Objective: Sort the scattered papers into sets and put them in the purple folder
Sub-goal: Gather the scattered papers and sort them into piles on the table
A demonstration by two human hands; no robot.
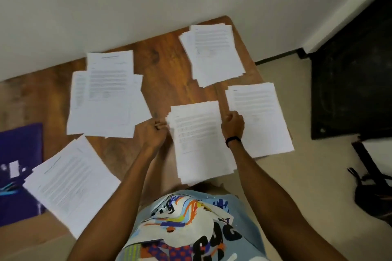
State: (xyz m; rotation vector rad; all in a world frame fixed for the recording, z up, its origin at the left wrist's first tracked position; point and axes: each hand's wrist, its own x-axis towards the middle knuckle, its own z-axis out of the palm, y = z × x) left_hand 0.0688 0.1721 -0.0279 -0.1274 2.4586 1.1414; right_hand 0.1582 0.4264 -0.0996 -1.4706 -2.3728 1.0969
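Observation:
Several stacks of printed white paper lie on a wooden table [165,70]. The near middle stack [199,140] sits between my hands. My left hand [153,131] pinches its left edge with curled fingers. My right hand [233,126] grips its right edge, fingers curled, a black band on the wrist. A right stack [263,112] lies just beyond that hand. Another stack [214,53] is at the far right, a loose spread pile [106,99] at the centre left, and a tilted stack [70,184] near the front left. The purple folder [19,174] lies at the left edge, partly under that tilted stack.
A white wall runs behind the table. To the right of the table there is beige floor, a black panel [352,82] against the wall and a dark bag [373,193] on the floor. The near middle stack overhangs the table's front edge.

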